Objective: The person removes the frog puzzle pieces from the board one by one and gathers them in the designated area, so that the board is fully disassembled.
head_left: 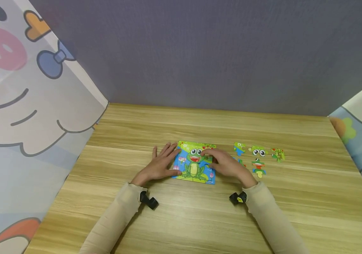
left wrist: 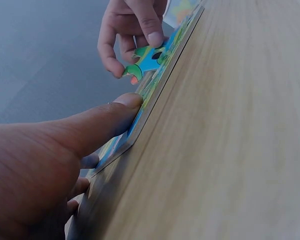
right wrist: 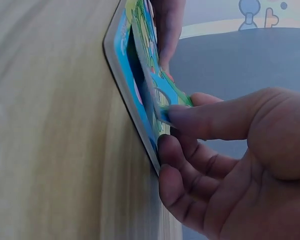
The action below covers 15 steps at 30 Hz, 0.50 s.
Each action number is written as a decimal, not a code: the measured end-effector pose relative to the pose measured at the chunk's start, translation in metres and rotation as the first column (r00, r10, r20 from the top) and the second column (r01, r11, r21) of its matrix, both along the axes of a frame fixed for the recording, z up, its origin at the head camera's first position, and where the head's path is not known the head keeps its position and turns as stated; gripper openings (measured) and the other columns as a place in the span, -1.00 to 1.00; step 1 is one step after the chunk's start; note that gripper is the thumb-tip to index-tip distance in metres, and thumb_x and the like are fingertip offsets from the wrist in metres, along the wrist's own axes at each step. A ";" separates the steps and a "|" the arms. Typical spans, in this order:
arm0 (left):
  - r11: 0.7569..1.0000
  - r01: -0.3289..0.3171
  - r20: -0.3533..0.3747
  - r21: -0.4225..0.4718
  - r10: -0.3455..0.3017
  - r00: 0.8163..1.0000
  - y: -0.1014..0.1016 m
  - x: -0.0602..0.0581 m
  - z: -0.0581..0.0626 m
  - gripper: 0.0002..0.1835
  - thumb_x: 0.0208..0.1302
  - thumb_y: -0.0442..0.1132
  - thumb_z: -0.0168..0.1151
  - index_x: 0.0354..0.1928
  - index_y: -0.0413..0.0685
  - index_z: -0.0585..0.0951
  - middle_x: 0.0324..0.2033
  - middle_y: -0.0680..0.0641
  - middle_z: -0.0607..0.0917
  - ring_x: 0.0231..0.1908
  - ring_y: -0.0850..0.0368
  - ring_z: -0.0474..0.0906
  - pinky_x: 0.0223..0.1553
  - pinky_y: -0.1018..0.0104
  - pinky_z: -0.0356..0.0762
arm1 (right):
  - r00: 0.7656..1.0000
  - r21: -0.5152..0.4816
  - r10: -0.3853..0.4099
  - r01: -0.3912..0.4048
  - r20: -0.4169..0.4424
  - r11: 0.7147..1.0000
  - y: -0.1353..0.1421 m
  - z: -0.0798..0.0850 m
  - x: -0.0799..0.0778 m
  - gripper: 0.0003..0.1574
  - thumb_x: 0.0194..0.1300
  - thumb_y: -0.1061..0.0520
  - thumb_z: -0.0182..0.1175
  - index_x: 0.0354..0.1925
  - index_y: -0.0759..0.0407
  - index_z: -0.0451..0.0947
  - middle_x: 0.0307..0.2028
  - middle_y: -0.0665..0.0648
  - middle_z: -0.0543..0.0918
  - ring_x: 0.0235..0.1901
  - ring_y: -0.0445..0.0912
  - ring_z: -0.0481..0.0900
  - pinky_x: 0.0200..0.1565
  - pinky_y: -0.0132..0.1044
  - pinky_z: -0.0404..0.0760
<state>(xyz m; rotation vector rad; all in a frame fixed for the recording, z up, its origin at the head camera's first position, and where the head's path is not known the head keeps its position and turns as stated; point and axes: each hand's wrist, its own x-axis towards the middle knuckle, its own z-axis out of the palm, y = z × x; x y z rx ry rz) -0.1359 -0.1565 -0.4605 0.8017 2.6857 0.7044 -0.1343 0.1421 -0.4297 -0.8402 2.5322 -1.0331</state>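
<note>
A frog puzzle board point(head_left: 193, 164) lies flat on the wooden table in the head view, between the two hands. My left hand point(head_left: 158, 168) rests at its left side with fingers spread, and the thumb point(left wrist: 127, 101) presses on the board's surface. Over the board's right side, my right hand point(head_left: 227, 164) pinches a puzzle piece between thumb and fingers. In the left wrist view this puzzle piece point(left wrist: 151, 59), blue and green with a bit of red, is tilted up from the board. The right wrist view shows a gap under its raised edge.
Several loose puzzle pieces lie right of the board, among them one with eyes point(head_left: 258, 152), a blue-green one point(head_left: 239, 148) and a leafy one point(head_left: 278, 154). A grey partition point(head_left: 212, 56) stands behind the wooden table point(head_left: 181, 222); cartoon-printed walls flank it.
</note>
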 end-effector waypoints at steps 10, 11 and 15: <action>1.000 0.003 -0.006 0.000 -0.003 1.000 0.000 0.000 -0.001 -0.04 0.27 0.15 0.34 0.58 0.02 0.12 0.61 -0.16 -0.04 0.62 -0.23 -0.29 0.39 -0.55 -0.53 | 0.999 0.004 -0.032 0.032 -0.009 0.999 -0.002 0.001 0.000 -0.50 0.32 0.36 0.22 0.22 0.17 0.56 -0.06 0.13 0.69 -0.40 -0.18 0.38 -0.28 -0.35 0.41; 1.000 0.003 -0.005 0.000 -0.003 1.000 0.000 0.000 -0.001 -0.04 0.27 0.15 0.34 0.58 0.02 0.11 0.61 -0.16 -0.04 0.62 -0.23 -0.29 0.39 -0.55 -0.53 | 0.999 0.011 -0.034 0.034 -0.018 0.999 -0.002 0.001 0.000 -0.50 0.31 0.36 0.23 0.21 0.17 0.56 -0.11 0.12 0.69 -0.40 -0.18 0.38 -0.29 -0.34 0.41; 1.000 0.003 -0.002 0.004 -0.003 1.000 -0.001 0.000 -0.001 -0.04 0.27 0.14 0.34 0.58 0.02 0.11 0.62 -0.16 -0.05 0.62 -0.23 -0.29 0.39 -0.54 -0.53 | 0.998 0.030 -0.049 0.050 -0.043 0.998 -0.003 0.000 0.001 -0.46 0.26 0.36 0.29 0.20 0.15 0.57 -0.28 0.07 0.65 -0.44 -0.19 0.36 -0.33 -0.36 0.39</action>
